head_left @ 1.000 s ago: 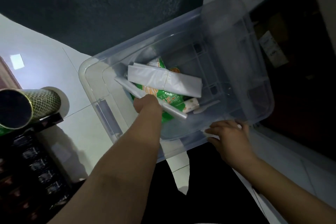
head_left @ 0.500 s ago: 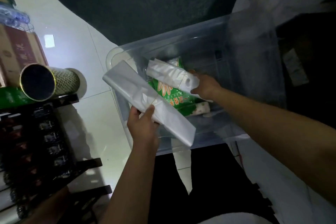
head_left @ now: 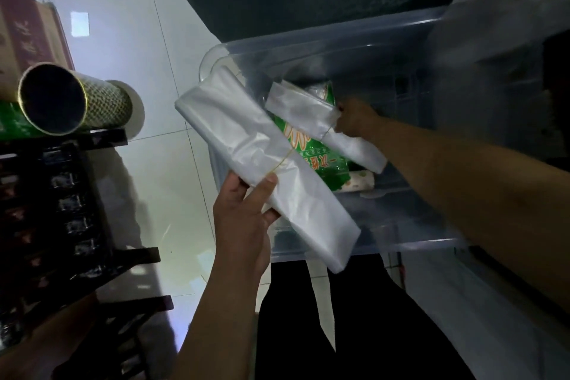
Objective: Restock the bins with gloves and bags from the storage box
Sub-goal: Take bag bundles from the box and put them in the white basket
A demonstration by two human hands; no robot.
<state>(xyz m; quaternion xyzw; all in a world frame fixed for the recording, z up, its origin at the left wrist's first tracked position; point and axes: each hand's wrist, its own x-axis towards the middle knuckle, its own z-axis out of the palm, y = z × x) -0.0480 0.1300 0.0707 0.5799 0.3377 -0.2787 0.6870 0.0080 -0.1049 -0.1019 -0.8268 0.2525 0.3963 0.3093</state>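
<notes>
while the left hand (head_left: 243, 219) grips a banded bundle of clear bags (head_left: 262, 157) between thumb and fingers, holding it tilted above the near-left corner of the storage box (head_left: 354, 49), the right hand (head_left: 354, 120) reaches inside the box with its fingers closed on a second bag bundle (head_left: 311, 116). just under those right fingers lies a green printed packet (head_left: 314, 160), with a small paper-wrapped roll (head_left: 361, 182) beside it on the box floor. left of the left hand, a patterned tube (head_left: 77, 99) rests on a dark rack (head_left: 61, 210).
</notes>
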